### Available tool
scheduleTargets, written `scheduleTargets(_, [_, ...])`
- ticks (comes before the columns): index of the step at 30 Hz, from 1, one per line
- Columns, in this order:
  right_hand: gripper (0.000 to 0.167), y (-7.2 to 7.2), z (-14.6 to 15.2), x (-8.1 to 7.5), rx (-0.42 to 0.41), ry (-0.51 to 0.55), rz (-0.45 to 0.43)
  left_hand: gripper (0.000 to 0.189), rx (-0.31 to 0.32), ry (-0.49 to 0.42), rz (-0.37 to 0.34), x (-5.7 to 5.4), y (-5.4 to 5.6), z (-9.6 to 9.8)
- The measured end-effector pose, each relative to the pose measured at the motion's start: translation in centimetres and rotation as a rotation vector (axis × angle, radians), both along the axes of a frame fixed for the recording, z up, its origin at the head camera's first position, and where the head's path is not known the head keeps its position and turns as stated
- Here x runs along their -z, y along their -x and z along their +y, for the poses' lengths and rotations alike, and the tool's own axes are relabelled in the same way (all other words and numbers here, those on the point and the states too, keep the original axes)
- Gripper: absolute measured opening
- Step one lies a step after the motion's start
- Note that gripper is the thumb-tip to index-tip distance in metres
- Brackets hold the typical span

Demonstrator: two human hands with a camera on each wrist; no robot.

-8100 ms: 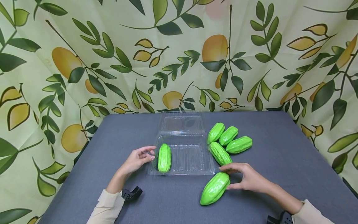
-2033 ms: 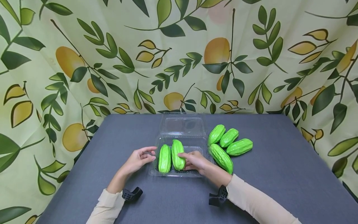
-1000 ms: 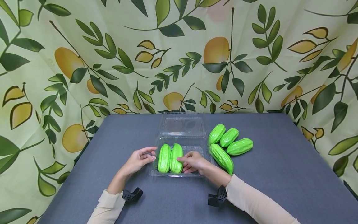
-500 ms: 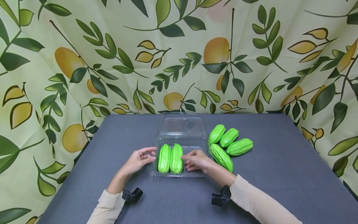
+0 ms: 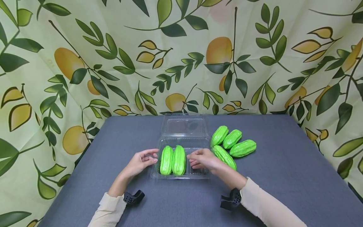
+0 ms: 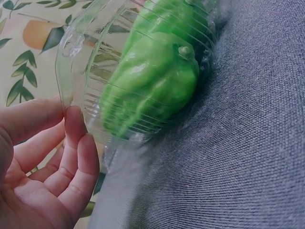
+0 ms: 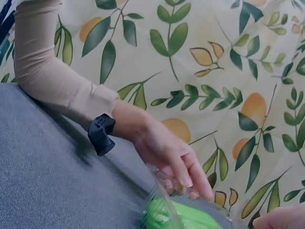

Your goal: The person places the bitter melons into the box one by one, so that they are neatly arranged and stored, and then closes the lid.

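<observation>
In the head view, two glossy green bitter melons lie side by side in the left part of a clear plastic clamshell container, its lid folded back. My left hand pinches the container's left rim; the left wrist view shows the rim between thumb and fingers, with a melon behind the clear wall. My right hand hovers over the container's right part, fingers loosely bent, holding nothing and slightly apart from the second melon. Only a bit of my right hand shows in the right wrist view.
Several more bitter melons lie on the grey cloth-covered table to the right of the container. My right forearm partly covers the nearest one. A leaf-and-fruit patterned curtain hangs behind and along the sides.
My right hand brought a second bitter melon into the container, set it against the first and let go. It has since drawn off to the right. My left hand has stayed at the rim.
</observation>
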State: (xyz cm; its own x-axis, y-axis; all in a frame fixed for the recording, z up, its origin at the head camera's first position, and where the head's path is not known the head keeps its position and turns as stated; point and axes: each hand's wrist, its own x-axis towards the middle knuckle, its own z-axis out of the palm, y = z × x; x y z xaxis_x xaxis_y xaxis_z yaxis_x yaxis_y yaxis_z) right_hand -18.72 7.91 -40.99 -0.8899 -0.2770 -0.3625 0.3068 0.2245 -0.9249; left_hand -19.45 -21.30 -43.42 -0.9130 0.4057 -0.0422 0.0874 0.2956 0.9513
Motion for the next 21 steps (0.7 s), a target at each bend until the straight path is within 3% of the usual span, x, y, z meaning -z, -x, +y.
scheduleTargets(21, [0.035,-1.2,3.3,-2.4,-0.032,0.092,0.096,0.048,0.003,-0.010,0.005,-0.1,0.0,0.0])
